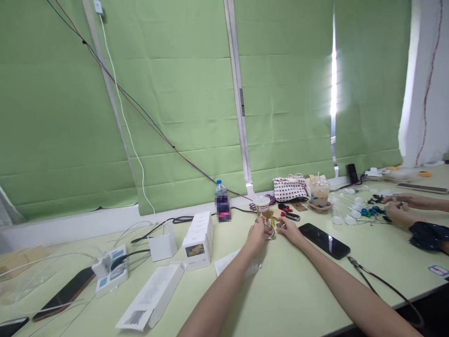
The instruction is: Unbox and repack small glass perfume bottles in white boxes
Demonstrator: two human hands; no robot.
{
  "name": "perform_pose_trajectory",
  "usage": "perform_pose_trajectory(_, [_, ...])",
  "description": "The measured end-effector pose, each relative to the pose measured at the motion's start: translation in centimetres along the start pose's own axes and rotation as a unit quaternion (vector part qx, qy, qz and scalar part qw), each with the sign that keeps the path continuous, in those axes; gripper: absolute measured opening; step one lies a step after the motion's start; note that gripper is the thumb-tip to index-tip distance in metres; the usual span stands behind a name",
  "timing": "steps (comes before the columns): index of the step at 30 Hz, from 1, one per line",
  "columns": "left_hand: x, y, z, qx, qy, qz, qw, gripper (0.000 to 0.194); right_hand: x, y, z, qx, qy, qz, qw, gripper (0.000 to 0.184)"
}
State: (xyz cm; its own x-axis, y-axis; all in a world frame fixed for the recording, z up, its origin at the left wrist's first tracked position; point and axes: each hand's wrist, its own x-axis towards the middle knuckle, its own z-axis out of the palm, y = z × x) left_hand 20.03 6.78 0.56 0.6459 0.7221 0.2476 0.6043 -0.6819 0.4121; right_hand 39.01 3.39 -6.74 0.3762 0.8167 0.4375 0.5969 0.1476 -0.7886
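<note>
My left hand is closed around a small clear, reddish object just above the table; its kind is too small to tell. Close by on the right, my right hand has its fingertips drawn together near a tiny greyish piece, and what they pinch is unclear. Behind my left hand stands a clear plastic cup with brownish contents. A small yellow item lies between the hands. Beyond my right hand are red and black bits and a dark, silver-edged oblong item.
On the left are white boxes, an opened carton and a power strip with cables. A bottle stands behind. Rightward lie a black phone, an iced drink and a co-worker's hands over small parts.
</note>
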Motion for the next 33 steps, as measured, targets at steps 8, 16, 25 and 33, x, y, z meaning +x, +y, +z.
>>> perform_pose_trajectory(8, [1.3,-0.4,0.5,0.028,0.039,-0.012,0.999,0.050,0.9,0.4,1.3,-0.023,-0.019,-0.067,0.997,0.055])
perform_pose_trajectory(16, [3.1,-1.7,0.6,-0.019,0.010,0.021,1.000,0.044,1.7,0.3,1.2,-0.053,-0.045,-0.103,0.992,0.036])
perform_pose_trajectory(25, [3.8,-0.7,1.0,-0.006,0.021,-0.027,0.999,0.039,2.3,0.8,1.4,-0.100,-0.022,-0.081,0.991,0.047])
perform_pose_trajectory(33, [2.2,-0.1,-0.8,0.019,-0.005,-0.059,0.998,0.061,1.2,-0.2,1.2,-0.109,0.036,-0.081,0.990,0.055])
